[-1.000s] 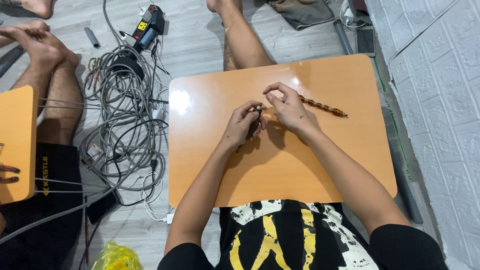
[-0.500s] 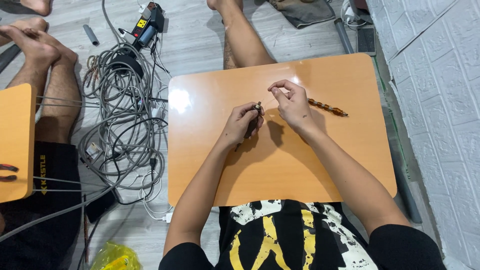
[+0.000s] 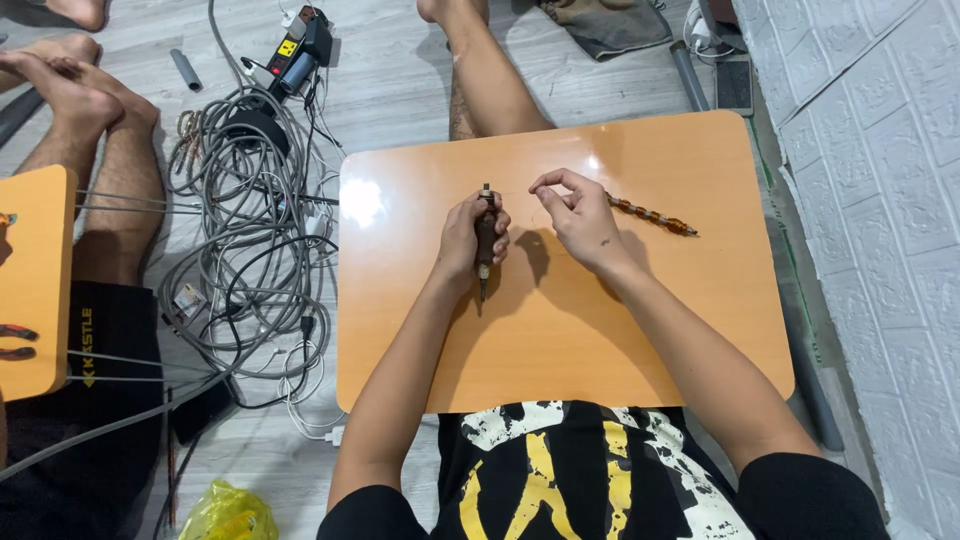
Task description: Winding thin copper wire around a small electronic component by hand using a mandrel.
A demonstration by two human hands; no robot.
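We see a grey plank floor (image 3: 400,70) carrying a big tangle of grey cables (image 3: 240,250) on the left, where another person's legs (image 3: 100,160) rest beside a second small table (image 3: 35,280), and at the centre an orange lap table (image 3: 560,340) with rounded corners. Over its upper middle our left hand (image 3: 465,240) is clenched around a dark brown tool handle (image 3: 486,245), held along the table with metal tips showing at both ends. Just beside it our right hand (image 3: 580,220) pinches thumb and forefinger together, on what we cannot tell, while a string of amber beads (image 3: 650,215) lies on the tabletop behind its knuckles.
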